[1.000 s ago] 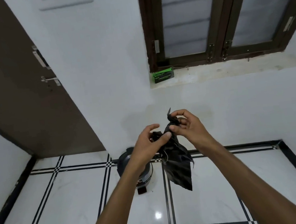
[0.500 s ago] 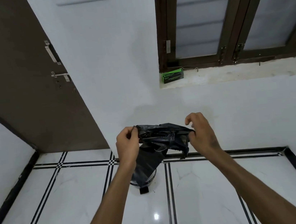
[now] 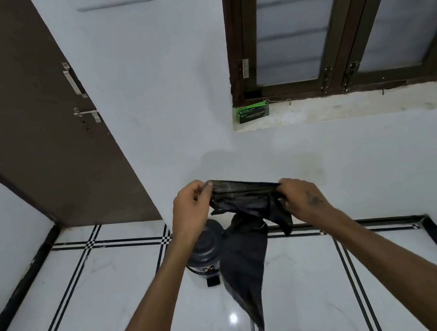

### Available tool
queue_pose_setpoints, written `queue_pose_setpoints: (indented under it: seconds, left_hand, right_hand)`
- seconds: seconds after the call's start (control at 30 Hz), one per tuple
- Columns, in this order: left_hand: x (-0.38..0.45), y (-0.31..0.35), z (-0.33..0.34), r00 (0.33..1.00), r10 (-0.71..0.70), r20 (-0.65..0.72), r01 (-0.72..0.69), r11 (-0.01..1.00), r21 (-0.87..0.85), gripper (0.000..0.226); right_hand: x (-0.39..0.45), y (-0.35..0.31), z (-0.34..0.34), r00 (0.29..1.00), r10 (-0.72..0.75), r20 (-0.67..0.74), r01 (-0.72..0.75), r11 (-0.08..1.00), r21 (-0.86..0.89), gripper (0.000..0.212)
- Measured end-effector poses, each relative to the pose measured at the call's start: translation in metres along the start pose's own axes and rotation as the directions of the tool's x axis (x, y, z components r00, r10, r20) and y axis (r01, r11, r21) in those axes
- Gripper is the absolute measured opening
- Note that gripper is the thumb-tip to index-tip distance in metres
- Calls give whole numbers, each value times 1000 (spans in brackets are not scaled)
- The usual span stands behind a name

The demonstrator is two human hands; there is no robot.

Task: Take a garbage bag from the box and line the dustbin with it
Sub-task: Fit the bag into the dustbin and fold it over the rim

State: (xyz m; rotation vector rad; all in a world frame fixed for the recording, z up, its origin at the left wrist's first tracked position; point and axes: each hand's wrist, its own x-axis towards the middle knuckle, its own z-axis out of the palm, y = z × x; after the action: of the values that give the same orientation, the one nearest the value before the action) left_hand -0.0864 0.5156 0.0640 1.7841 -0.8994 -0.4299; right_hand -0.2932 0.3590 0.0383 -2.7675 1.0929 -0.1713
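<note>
Above the tiled floor (image 3: 323, 276), at chest height, we see the black garbage bag (image 3: 245, 248) stretched flat between both hands. The left hand (image 3: 190, 210) pinches its left edge, grip pressed together on the plastic; the right hand (image 3: 302, 198) pinches the right edge likewise. The bag's top runs as a taut band between the two grips, and the rest hangs down below and between them, tapering to a point. Behind it the dark dustbin (image 3: 207, 250) stands on the floor, lid closed. The green box (image 3: 253, 112) sits on the window sill (image 3: 357, 108), well apart.
</note>
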Motion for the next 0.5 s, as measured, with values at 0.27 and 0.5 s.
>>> queue_pose_setpoints:
  seconds: [0.27,0.5]
  left_hand:
    - [1,-5,18,987,-157,15,157,987,-41,25]
    - [7,11,14,820,-560,119,514,630,-582,31]
  right_hand:
    - [17,-11,-2,947,322,3,-303,887,348,33]
    - [6,-11,21,982,180,-60,-163,962,217,21]
